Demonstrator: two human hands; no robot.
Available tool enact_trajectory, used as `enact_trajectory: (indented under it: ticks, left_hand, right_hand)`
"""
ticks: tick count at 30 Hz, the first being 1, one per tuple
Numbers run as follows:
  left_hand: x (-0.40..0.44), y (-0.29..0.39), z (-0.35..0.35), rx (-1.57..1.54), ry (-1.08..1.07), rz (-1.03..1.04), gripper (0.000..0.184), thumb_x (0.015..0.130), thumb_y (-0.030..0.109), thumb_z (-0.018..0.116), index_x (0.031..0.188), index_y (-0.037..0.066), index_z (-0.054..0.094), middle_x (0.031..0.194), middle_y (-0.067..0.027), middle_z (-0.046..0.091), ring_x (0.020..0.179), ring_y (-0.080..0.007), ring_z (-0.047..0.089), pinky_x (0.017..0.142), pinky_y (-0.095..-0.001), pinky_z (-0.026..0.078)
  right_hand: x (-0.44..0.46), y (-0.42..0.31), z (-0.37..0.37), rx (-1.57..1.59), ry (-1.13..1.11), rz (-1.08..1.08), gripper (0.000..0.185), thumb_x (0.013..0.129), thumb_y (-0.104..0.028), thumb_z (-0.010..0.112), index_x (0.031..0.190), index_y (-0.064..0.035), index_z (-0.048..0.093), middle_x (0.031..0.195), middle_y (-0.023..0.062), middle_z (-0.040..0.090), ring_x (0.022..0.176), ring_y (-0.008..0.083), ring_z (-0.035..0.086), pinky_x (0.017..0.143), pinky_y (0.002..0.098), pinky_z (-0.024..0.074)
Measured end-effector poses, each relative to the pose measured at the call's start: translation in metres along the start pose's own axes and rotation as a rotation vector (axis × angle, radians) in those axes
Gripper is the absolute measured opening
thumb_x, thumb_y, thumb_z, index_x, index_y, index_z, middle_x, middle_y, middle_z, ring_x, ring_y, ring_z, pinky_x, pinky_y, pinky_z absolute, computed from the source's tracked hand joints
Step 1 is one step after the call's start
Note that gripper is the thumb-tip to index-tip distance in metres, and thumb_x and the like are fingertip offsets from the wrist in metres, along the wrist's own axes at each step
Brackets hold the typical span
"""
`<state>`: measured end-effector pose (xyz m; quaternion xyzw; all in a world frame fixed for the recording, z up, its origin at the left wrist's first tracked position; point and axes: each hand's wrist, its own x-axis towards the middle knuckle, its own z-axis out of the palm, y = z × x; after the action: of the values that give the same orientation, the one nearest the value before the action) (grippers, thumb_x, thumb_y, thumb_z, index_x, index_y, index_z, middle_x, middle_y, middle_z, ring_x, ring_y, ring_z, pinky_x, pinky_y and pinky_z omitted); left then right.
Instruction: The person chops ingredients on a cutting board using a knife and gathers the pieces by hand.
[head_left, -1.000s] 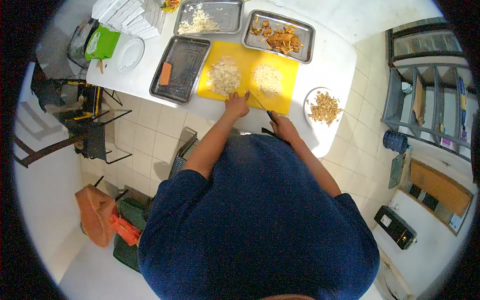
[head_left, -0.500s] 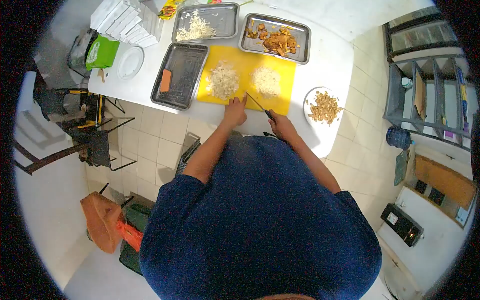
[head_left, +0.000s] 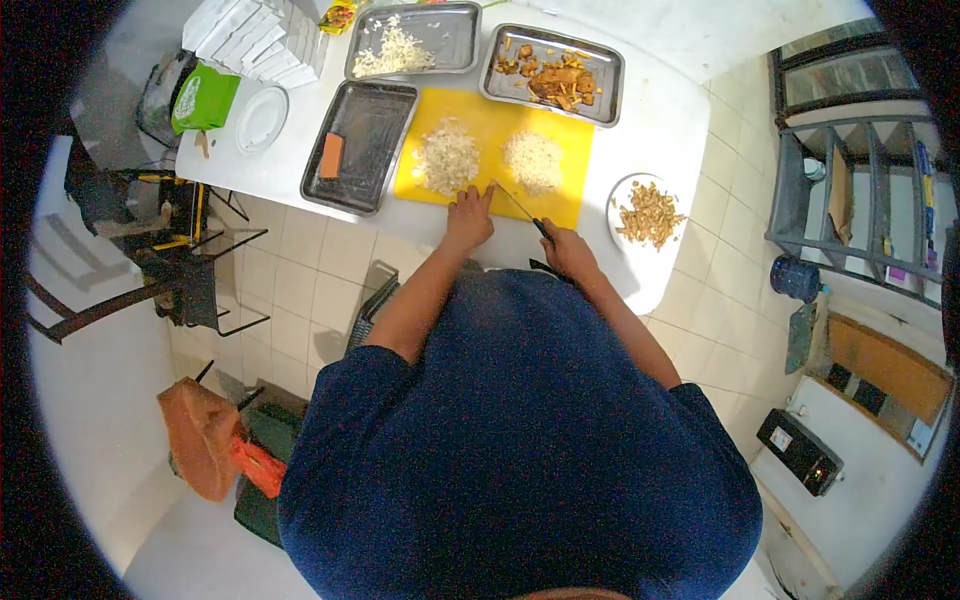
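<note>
A yellow cutting board (head_left: pixel 492 110) bears two heaps of finely chopped pale food, a left heap (head_left: pixel 447 157) and a right heap (head_left: pixel 533 162). In my right hand (head_left: pixel 570 251) is a knife (head_left: pixel 519 207) with a dark handle, its blade slanting up and left over the board. My left hand (head_left: pixel 469 217) lies at the board's lower edge, fingers stretched out and somewhat apart. Its fingertips reach the bottom of the left heap, and the index finger is close to the knife tip. Whether finger and blade touch, I cannot tell.
Behind the board stand a tray of pale shreds (head_left: pixel 392 52) and a tray of brown pieces (head_left: pixel 560 80). A dark tray (head_left: pixel 357 180) with an orange-brown block (head_left: pixel 331 157) sits left. On the right is a white plate (head_left: pixel 618 203) of brown chopped pieces. White boxes (head_left: pixel 245 40) stand far left.
My left fingers have shifted slightly up to the lower edge of the left heap. The knife stays in my right hand in nearly the same place. The whole view has moved a little.
</note>
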<state>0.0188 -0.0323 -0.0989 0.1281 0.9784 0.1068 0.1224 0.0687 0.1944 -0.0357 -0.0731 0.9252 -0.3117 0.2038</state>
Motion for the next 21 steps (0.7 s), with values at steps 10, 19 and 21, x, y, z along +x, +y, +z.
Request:
enact_trajectory:
  ticks: [10,19,21]
  left_hand:
    - [0.004,0.004,0.006,0.084,-0.015,-0.014,0.069,0.076,0.017,0.061,0.142,0.015,0.041,0.122,-0.0150,0.046,0.114,-0.0342,0.046,0.089,-0.0514,0.045]
    - [0.006,0.003,0.013,0.073,0.024,-0.014,0.069,0.075,0.018,0.061,0.141,0.014,0.041,0.121,-0.0149,0.046,0.113,-0.0335,0.047,0.090,-0.0522,0.045]
    - [0.009,0.004,0.011,0.070,-0.040,-0.033,0.070,0.075,0.018,0.062,0.142,0.014,0.041,0.120,-0.0145,0.047,0.113,-0.0331,0.048,0.090,-0.0512,0.045]
  right_hand:
    - [-0.007,-0.008,-0.011,-0.024,-0.006,0.038,0.040,0.089,-0.017,0.055,0.126,-0.0055,0.049,0.092,0.0254,0.064,0.086,0.0446,0.062,0.074,0.0518,0.0494]
    - [-0.005,-0.005,0.001,-0.025,-0.028,0.081,0.038,0.090,-0.018,0.054,0.126,-0.0045,0.049,0.096,0.0261,0.064,0.090,0.0446,0.061,0.076,0.0520,0.0488]
    - [-0.002,-0.008,0.004,-0.031,-0.030,0.097,0.037,0.090,-0.018,0.054,0.124,-0.0041,0.049,0.096,0.0262,0.064,0.092,0.0446,0.061,0.077,0.0523,0.0485]
